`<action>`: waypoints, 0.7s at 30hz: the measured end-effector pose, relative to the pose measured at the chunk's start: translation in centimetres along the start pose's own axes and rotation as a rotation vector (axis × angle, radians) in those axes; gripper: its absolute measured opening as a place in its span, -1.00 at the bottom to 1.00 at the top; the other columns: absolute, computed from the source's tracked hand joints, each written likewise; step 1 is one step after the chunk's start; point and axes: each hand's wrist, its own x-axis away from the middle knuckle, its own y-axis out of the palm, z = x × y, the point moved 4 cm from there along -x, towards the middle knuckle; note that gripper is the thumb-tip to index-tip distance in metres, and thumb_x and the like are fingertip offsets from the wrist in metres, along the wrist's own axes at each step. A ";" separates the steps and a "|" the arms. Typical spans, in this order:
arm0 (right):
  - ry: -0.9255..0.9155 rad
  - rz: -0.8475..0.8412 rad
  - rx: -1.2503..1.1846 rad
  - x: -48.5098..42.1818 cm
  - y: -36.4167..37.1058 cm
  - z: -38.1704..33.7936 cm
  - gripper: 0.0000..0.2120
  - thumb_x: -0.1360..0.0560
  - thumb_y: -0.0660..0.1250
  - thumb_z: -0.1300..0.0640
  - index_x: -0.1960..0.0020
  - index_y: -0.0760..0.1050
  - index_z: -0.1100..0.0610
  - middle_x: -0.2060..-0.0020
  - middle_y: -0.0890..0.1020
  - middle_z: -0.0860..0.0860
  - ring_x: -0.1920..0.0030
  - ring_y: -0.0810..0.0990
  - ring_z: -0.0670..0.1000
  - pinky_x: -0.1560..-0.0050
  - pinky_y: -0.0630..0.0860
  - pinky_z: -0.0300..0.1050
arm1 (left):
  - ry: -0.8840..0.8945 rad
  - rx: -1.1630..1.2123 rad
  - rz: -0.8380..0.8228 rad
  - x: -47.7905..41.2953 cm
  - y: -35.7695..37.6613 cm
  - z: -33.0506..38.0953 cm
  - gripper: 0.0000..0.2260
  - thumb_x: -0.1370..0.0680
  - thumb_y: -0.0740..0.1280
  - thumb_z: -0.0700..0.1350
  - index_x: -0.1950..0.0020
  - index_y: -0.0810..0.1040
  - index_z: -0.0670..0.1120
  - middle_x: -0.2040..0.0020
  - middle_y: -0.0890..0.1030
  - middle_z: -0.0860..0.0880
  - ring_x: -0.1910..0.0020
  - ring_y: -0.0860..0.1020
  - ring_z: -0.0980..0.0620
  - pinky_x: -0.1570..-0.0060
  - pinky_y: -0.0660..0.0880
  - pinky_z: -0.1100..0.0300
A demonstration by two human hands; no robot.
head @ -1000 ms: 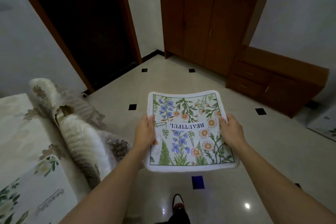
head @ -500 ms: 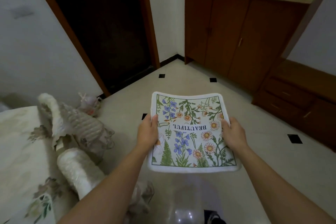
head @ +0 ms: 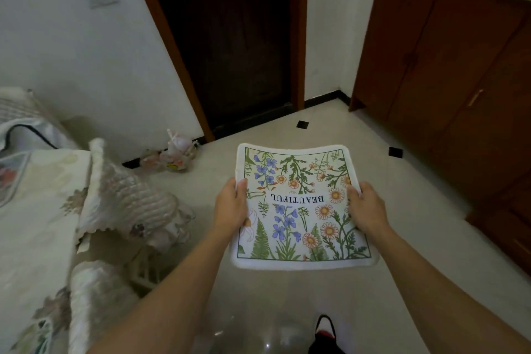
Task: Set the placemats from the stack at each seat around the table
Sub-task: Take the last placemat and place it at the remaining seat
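Observation:
A white floral placemat (head: 298, 210) with the word BEAUTIFUL printed upside down hangs level in front of me, above the floor. My left hand (head: 231, 204) grips its left edge with the thumb on top. My right hand (head: 366, 210) grips its right edge the same way. The table (head: 31, 224) with a pale floral cloth lies to my left, apart from the mat. Another placemat (head: 11, 175) shows partly at the table's far left edge.
A chair with a ribbed lace cover (head: 123, 201) stands between me and the table. A dark doorway (head: 230, 37) is ahead, a brown wooden cabinet (head: 448, 66) on the right. Small bags (head: 172, 155) lie by the wall. My shoe (head: 324, 330) is on the tiled floor.
I have walked forward and turned left; the doorway and cabinet are closer and the table's far end has come into view. Both hands keep the same hold on the placemat.

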 end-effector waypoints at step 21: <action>-0.287 -0.471 0.053 -17.0 15.6 -17.0 -0.78 -0.68 0.10 0.01 -0.07 0.42 0.13 0.20 0.63 0.10 0.28 0.66 0.06 0.42 0.50 -0.15 | -0.271 0.119 0.435 -12.3 -8.4 -1.9 -0.78 -0.69 0.14 -0.01 -0.04 0.49 -0.11 0.21 0.65 -0.01 0.30 0.65 0.05 0.41 0.55 0.20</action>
